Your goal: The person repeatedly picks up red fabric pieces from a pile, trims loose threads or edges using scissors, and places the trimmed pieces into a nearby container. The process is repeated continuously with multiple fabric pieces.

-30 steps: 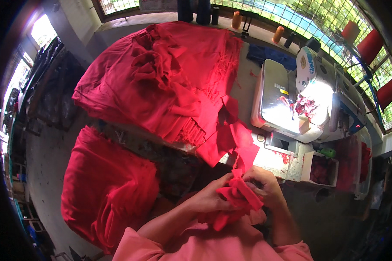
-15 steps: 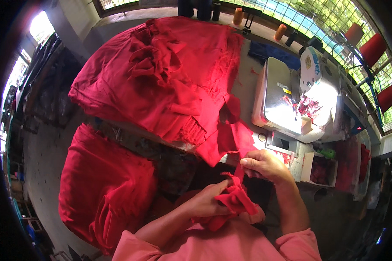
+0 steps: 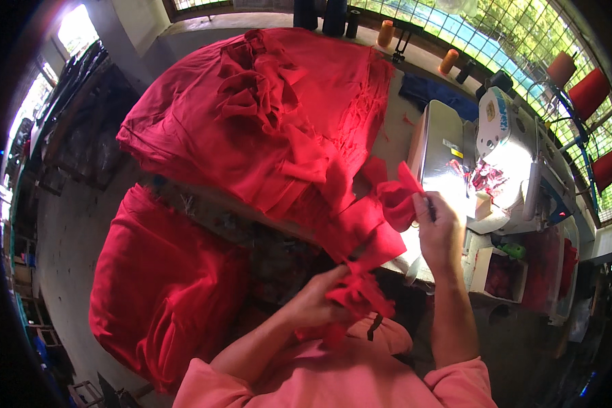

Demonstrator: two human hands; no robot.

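Note:
My left hand grips a bunched piece of red cloth low over my lap. My right hand is raised at the table edge and pinches the upper end of the same red piece beside the white sewing machine. The cloth stretches between both hands. A big heap of red fabric covers the table to the left of my hands.
A second red pile lies lower left, below the table. Thread cones and red spools line the window ledge. A small box with red scraps stands right of my right arm. Blue cloth lies behind the machine.
My right hand has lifted away from my lap toward the machine, pulling the red piece out longer. My left hand stays low on the bunched end.

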